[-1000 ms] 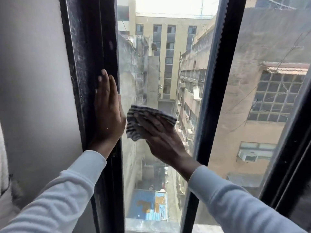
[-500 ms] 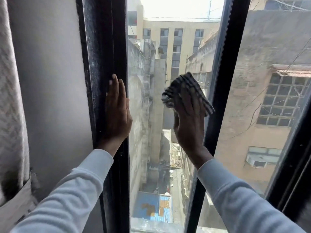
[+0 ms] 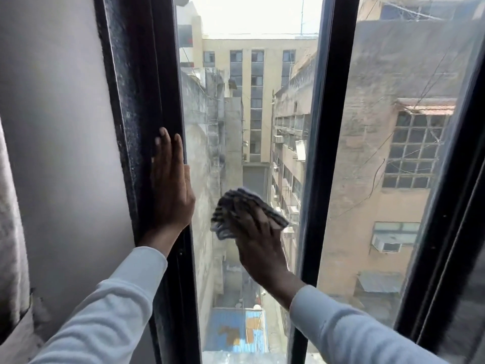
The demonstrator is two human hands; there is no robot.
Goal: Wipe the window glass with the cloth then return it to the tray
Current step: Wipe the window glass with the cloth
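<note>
Cloth (image 3: 231,206) pressed to glass (image 3: 252,114) under right hand (image 3: 258,240).

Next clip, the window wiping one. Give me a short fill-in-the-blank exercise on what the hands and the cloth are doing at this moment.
1. The striped cloth is pressed against the window glass by the ____ hand.
2. The left hand lies flat on the black window ____.
3. Both arms wear ____ blue sleeves.
4. No ____ for returning the cloth is in view.

Missing words: right; frame; light; tray
</note>
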